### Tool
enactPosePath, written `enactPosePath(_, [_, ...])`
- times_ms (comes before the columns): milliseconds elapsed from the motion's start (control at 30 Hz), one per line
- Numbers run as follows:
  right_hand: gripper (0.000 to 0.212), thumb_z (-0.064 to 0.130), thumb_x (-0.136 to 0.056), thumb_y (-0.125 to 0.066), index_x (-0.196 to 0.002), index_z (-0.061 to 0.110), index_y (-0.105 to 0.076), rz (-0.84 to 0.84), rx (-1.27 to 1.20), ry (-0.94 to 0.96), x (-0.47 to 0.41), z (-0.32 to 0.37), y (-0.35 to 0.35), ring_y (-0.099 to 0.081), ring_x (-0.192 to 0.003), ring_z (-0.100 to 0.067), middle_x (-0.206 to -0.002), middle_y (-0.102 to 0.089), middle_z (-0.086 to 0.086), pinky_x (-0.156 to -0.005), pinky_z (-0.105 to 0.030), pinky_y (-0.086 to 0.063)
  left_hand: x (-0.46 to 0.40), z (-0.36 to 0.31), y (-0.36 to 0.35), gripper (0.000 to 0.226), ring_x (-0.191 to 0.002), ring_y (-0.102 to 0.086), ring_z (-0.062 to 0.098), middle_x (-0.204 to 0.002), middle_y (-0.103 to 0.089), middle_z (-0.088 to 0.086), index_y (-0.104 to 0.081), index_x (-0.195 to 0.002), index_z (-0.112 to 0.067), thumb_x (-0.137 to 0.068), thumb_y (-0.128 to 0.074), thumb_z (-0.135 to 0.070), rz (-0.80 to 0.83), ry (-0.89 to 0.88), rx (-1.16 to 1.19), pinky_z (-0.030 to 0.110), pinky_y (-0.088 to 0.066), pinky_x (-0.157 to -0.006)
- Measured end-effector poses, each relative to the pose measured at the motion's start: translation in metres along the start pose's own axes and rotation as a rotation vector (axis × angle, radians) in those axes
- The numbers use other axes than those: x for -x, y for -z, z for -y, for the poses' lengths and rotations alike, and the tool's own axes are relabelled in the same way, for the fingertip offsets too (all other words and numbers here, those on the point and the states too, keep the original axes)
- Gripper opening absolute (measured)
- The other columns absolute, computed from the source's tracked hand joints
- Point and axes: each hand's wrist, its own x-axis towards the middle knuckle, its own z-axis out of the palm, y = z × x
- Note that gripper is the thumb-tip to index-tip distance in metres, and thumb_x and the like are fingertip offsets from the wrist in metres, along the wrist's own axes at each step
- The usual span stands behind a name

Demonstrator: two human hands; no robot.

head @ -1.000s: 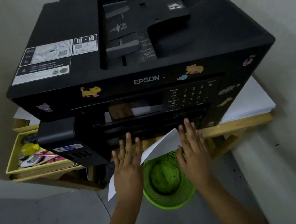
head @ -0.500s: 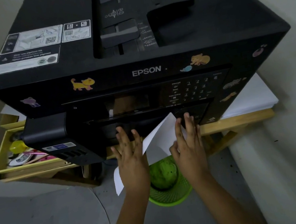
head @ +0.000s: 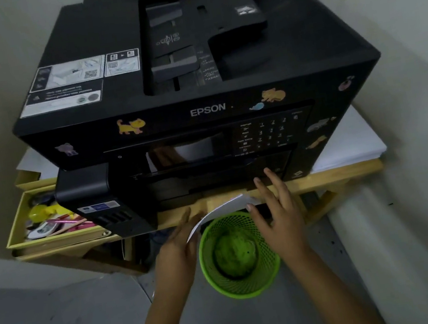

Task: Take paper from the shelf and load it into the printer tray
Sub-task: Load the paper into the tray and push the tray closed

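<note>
Paper (head: 221, 208) between hands, above green basket (head: 243, 283)

One printer (head: 195, 86), one green basket (head: 239, 256), two hands, perhaps seven stickers

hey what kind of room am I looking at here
Probably a small home office or study corner: a black Epson printer on a wooden table, a stack of white paper beside it, and a yellow tray of stationery.

A home office corner, by the look of it. A black printer (head: 194, 81) with cat stickers (head: 131, 126) sits on a wooden shelf (head: 335, 173). Beside it lie a paper stack (head: 350, 143) and a cluttered stationery tray (head: 47, 216)
</note>
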Motion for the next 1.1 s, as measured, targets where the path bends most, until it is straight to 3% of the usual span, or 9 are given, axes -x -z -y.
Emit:
enactPosePath(133, [0.043,0.033,-0.104,-0.071,-0.142,0.016,-0.067,-0.053,-0.136,-0.120,0.010,0.006,0.003,-0.059,-0.135,-0.019,-0.145,-0.058,-0.001,-0.107,-0.033,-0.055,0.019,0.007,0.017,0.042,-0.091,-0.076,0.020,-0.098,-0.081,0.001,-0.056,-0.137,-0.052,-0.100,-0.042,-0.063,0.074,0.057,0.016,0.035,-0.058,-0.069])
enactPosePath(233, [0.031,0.040,-0.106,-0.065,-0.134,0.028,-0.069,-0.016,-0.395,-0.410,0.017,0.018,0.000,-0.069,-0.116,-0.007,-0.124,-0.071,0.011,-0.094,-0.040,-0.062,0.037,0.016,0.029,0.022,-0.089,-0.073,0.000,-0.098,-0.080,-0.009,-0.067,-0.121,-0.054,-0.107,-0.055,-0.041,0.127,0.138,0.050,0.041,-0.062,-0.077])
enactPosePath(300, [0.026,0.041,-0.107,-0.065,-0.129,0.030,-0.071,0.041,-0.604,-0.620,0.016,0.028,-0.005,-0.072,-0.114,-0.006,-0.119,-0.076,0.010,-0.098,-0.042,-0.062,0.048,0.021,0.040,0.037,-0.091,-0.070,-0.009,-0.099,-0.079,-0.015,-0.063,-0.110,-0.068,-0.107,-0.057,-0.031,0.173,0.190,0.046,0.037,-0.062,-0.082])
enactPosePath(367, [0.024,0.038,-0.107,-0.067,-0.127,0.028,-0.072,0.075,-0.759,-0.758,0.008,0.038,-0.012,-0.074,-0.115,-0.010,-0.119,-0.079,0.005,-0.104,-0.040,-0.060,0.055,0.025,0.052,0.044,-0.091,-0.070,-0.007,-0.100,-0.077,-0.019,-0.057,-0.105,-0.078,-0.106,-0.056,-0.035,0.212,0.240,0.020,0.032,-0.061,-0.083])
enactPosePath(667, [0.059,0.020,-0.103,-0.073,-0.154,0.001,-0.052,-0.171,-1.478,-1.254,-0.034,0.073,-0.060,-0.068,-0.130,-0.030,-0.144,-0.066,-0.022,-0.114,-0.040,-0.053,0.044,0.013,0.113,0.025,-0.076,-0.066,-0.011,-0.073,-0.064,-0.037,-0.055,-0.095,-0.060,-0.108,-0.050,-0.040,0.356,0.263,-0.104,0.010,-0.048,-0.067])
enactPosePath(833, [0.056,0.024,-0.096,-0.082,-0.145,0.004,-0.063,-0.262,-1.459,-1.288,-0.040,0.081,-0.077,-0.076,-0.109,-0.021,-0.118,-0.077,-0.012,-0.099,-0.031,-0.061,0.008,-0.001,0.137,0.027,-0.085,-0.061,-0.001,-0.106,-0.071,-0.015,-0.066,-0.128,-0.045,-0.110,-0.047,-0.042,0.463,0.101,-0.342,0.009,-0.041,-0.069])
enactPosePath(933, [0.053,0.022,-0.092,-0.086,-0.135,-0.003,-0.067,-0.278,-1.423,-1.320,-0.042,0.072,-0.087,-0.076,-0.117,-0.030,-0.121,-0.077,-0.021,-0.104,-0.042,-0.062,-0.018,-0.013,0.147,0.034,-0.112,-0.067,0.013,-0.137,-0.070,-0.007,-0.065,-0.139,-0.039,-0.111,-0.046,-0.041,0.520,0.042,-0.365,0.011,-0.041,-0.075])
enactPosePath(1033, [0.041,0.024,-0.090,-0.089,-0.120,0.000,-0.074,-0.194,-1.388,-1.322,-0.037,0.060,-0.085,-0.075,-0.119,-0.035,-0.124,-0.077,-0.023,-0.110,-0.047,-0.058,-0.039,-0.021,0.143,0.035,-0.136,-0.058,0.017,-0.172,-0.022,-0.023,-0.065,-0.140,-0.040,-0.110,-0.048,-0.043,0.625,-0.107,-0.353,0.029,-0.052,-0.100])
enactPosePath(1100, [0.050,0.029,-0.088,-0.088,-0.128,0.004,-0.073,-0.104,-1.403,-1.283,-0.031,0.054,-0.078,-0.078,-0.114,-0.029,-0.122,-0.079,-0.017,-0.111,-0.047,-0.056,-0.051,-0.023,0.132,0.032,-0.137,-0.059,0.018,-0.174,-0.001,-0.024,-0.070,-0.133,-0.041,-0.109,-0.050,-0.045,0.644,-0.206,-0.390,0.034,-0.054,-0.099])
